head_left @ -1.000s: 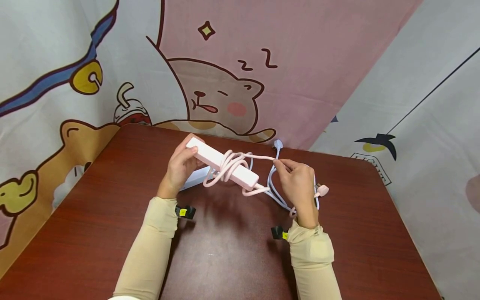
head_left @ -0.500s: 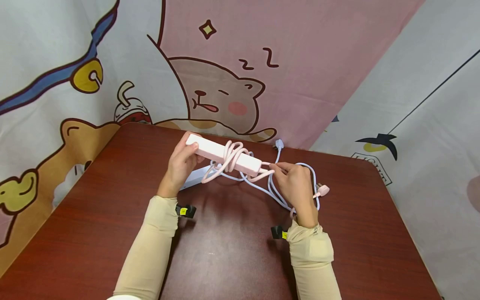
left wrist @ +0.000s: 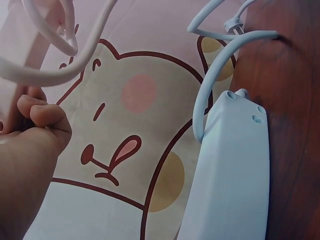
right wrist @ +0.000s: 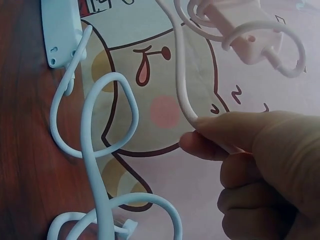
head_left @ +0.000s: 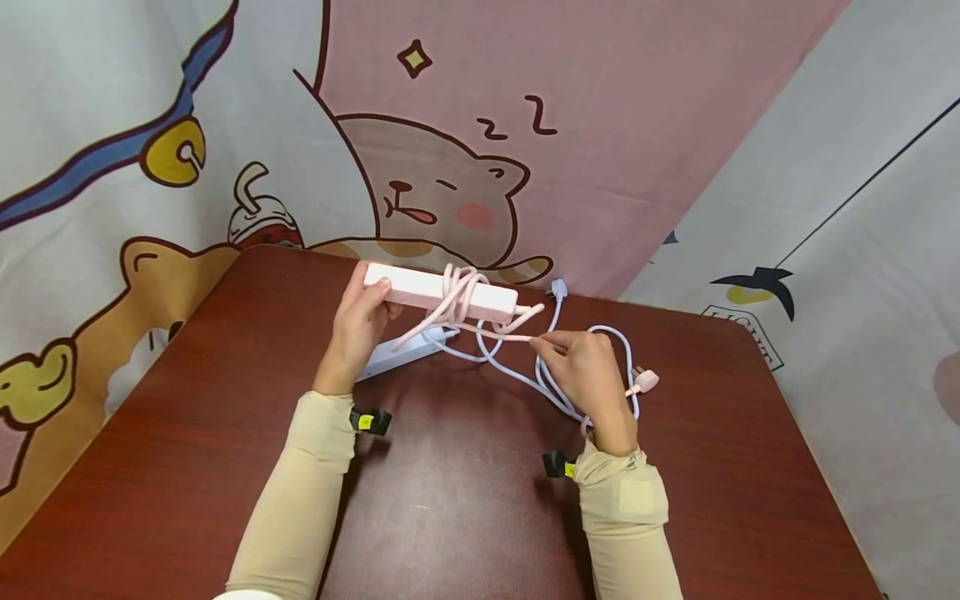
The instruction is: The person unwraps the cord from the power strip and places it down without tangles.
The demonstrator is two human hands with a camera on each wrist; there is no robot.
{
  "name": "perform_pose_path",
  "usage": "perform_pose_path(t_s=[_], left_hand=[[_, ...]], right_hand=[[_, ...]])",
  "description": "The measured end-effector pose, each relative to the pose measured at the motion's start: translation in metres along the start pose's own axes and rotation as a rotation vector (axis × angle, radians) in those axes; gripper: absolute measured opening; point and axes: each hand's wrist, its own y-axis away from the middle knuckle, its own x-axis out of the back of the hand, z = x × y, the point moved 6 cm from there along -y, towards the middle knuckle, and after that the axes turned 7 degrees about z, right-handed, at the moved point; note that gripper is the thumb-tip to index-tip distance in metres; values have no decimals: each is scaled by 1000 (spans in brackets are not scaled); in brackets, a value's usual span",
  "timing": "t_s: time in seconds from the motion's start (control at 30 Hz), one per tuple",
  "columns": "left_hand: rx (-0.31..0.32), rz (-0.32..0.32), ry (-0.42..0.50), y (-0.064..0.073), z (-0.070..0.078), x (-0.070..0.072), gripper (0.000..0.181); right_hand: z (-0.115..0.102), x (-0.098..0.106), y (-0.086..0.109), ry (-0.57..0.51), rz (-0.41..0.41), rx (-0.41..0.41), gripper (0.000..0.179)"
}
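My left hand [head_left: 358, 325] grips one end of a pink power strip [head_left: 412, 286], thumb on top, holding it up above the table. Several turns of the strip's pink cord [head_left: 459, 292] wrap around its right half. Between thumb and index finger, my right hand [head_left: 585, 371] pinches the free length of that cord, drawn out below the strip's right end. In the right wrist view the pinched cord [right wrist: 182, 95] runs up from the fingertips toward the strip [right wrist: 240, 30]. The pink plug [head_left: 643, 382] shows just right of the right hand.
A light-blue power strip [head_left: 397, 352] lies on the table [head_left: 450, 500] behind the left hand. Its cord [head_left: 517, 375] loops rightward under the right hand, with its plug [head_left: 557, 288] at the back edge. A printed curtain [head_left: 600, 125] hangs behind.
The pink strip has turned nearer to level, its right end rising. My right hand has carried the pinched cord from above the strip, around its right end, to below it.
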Motion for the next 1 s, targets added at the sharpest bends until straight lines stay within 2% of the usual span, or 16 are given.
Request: perform_pose_path(t_s=[0.3, 0.57, 0.7, 0.9, 1.0], left_hand=[[8, 28, -38, 0, -1, 1, 15], [15, 56, -85, 0, 0, 4, 18], [11, 63, -73, 0, 1, 4, 18], [11, 49, -77, 0, 1, 2, 17], [13, 55, -68, -1, 1, 2, 17]], right_hand=[[-8, 0, 2, 4, -97, 76, 12], [-16, 5, 4, -43, -192, 116, 9], [-18, 12, 5, -63, -217, 113, 8], [-16, 10, 6, -21, -288, 82, 9], [-16, 9, 7, 7, -316, 95, 16]])
